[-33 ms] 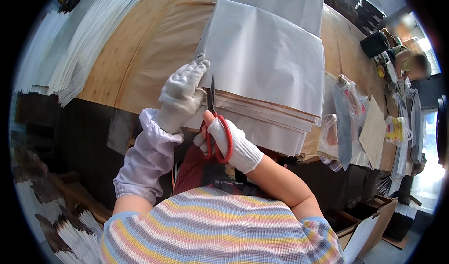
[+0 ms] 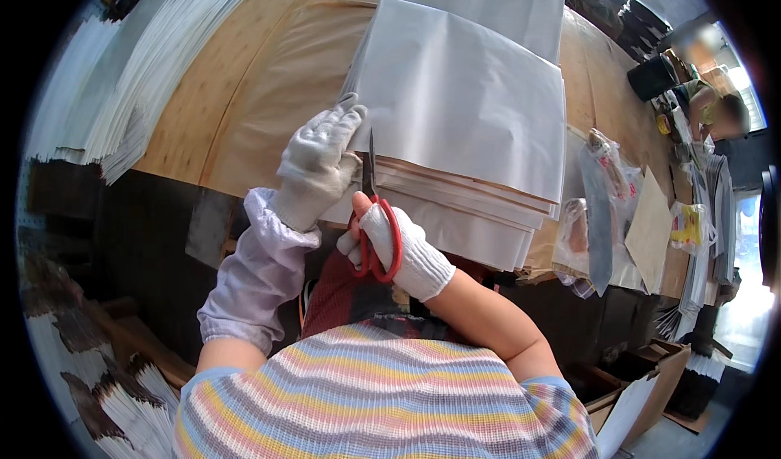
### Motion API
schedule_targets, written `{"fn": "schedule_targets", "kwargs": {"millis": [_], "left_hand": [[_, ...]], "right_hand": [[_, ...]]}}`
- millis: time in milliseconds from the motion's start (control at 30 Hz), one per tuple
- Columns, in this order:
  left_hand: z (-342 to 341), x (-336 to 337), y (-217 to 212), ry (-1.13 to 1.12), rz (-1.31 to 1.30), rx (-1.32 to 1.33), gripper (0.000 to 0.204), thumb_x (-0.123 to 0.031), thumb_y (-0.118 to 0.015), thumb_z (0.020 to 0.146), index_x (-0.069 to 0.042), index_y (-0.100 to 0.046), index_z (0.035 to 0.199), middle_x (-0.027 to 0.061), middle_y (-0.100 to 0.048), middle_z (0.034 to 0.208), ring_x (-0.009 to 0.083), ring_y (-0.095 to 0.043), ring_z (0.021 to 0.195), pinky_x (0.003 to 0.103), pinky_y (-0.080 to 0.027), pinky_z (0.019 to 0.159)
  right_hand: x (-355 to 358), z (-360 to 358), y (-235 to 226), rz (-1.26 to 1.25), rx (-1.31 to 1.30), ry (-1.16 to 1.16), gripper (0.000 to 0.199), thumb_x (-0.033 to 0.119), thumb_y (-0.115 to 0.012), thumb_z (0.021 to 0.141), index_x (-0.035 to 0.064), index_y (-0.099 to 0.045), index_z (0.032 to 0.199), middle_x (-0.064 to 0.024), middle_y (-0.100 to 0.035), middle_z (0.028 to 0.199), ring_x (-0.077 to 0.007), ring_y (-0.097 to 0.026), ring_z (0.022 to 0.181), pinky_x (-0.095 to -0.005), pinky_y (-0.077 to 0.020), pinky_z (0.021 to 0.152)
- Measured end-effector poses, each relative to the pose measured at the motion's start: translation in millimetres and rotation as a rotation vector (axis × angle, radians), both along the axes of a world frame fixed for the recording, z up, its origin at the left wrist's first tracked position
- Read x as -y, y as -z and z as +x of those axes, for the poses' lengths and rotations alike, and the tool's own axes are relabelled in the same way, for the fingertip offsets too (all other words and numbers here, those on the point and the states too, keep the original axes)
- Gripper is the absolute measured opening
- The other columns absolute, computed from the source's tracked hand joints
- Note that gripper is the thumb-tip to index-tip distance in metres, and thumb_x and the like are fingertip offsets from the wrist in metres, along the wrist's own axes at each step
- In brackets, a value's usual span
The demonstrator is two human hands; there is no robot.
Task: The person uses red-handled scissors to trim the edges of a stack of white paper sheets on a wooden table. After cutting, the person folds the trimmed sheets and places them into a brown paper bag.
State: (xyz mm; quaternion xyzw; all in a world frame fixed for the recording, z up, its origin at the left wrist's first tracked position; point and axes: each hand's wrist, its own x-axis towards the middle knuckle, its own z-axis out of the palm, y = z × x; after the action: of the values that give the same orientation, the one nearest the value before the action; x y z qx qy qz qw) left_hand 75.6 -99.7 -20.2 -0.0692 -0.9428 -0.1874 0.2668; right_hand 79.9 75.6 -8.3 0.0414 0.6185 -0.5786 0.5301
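Red-handled scissors (image 2: 397, 243) are in my right hand (image 2: 411, 252), which wears a white glove with the thumb tip bare. Their dark blades point away from me and look nearly together, at the near left corner of a stack of whitish paper sheets (image 2: 464, 93). My left hand (image 2: 319, 154), in a white glove, rests against the stack's left edge with fingers stretched out. Its thumb lies close to the blades; whether it pinches a sheet is hidden. Below the top sheets, several layers show staggered near edges, some brownish.
A brown paper sheet (image 2: 297, 93) covers the wooden table (image 2: 191, 126) on the left. Tall white paper piles (image 2: 154, 60) stand at far left. Plastic bags (image 2: 614, 166) and a grey strip (image 2: 596, 223) lie to the right. Another person (image 2: 720, 113) is at the far right.
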Motion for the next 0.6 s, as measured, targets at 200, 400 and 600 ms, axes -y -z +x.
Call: {"fn": "schedule_targets", "kwargs": {"millis": [200, 400, 600], "left_hand": [[-29.8, -1.3, -50.6, 0.199, 0.182, -0.168, 0.040, -0.005, -0.066, 0.083, -0.005, -0.067, 0.124, 0.0164, -0.067, 0.126, 0.0330, -0.065, 0.109, 0.041, -0.053, 0.092], [-119.3, 7.2, -156.4, -0.099, -0.592, -0.163, 0.036, -0.019, -0.059, 0.094, -0.007, -0.062, 0.128, 0.0154, -0.067, 0.118, 0.0318, -0.066, 0.102, 0.039, -0.053, 0.088], [-135.3, -35.2, -111.9, 0.298, -0.662, -0.031, 0.045, -0.027, -0.063, 0.091, -0.007, -0.059, 0.131, 0.0150, -0.058, 0.132, 0.0310, -0.058, 0.116, 0.041, -0.045, 0.101]], "right_hand": [[-48.4, 1.3, -27.7, 0.029, -0.307, -0.106, 0.045, 0.045, -0.062, 0.095, 0.0002, -0.069, 0.093, -0.0102, -0.071, 0.085, -0.0170, -0.067, 0.074, -0.0314, -0.0545, 0.068], [-110.4, 19.7, -27.0, -0.340, -0.204, 0.167, 0.076, 0.077, -0.046, 0.092, 0.0024, -0.058, 0.099, -0.0137, -0.065, 0.104, -0.0216, -0.059, 0.087, -0.0357, -0.0492, 0.082], [-152.2, 18.7, 5.2, -0.383, -0.175, 0.218, 0.074, 0.079, -0.045, 0.090, 0.0070, -0.060, 0.088, -0.0134, -0.069, 0.096, -0.0182, -0.062, 0.083, -0.0321, -0.0508, 0.077]]}}
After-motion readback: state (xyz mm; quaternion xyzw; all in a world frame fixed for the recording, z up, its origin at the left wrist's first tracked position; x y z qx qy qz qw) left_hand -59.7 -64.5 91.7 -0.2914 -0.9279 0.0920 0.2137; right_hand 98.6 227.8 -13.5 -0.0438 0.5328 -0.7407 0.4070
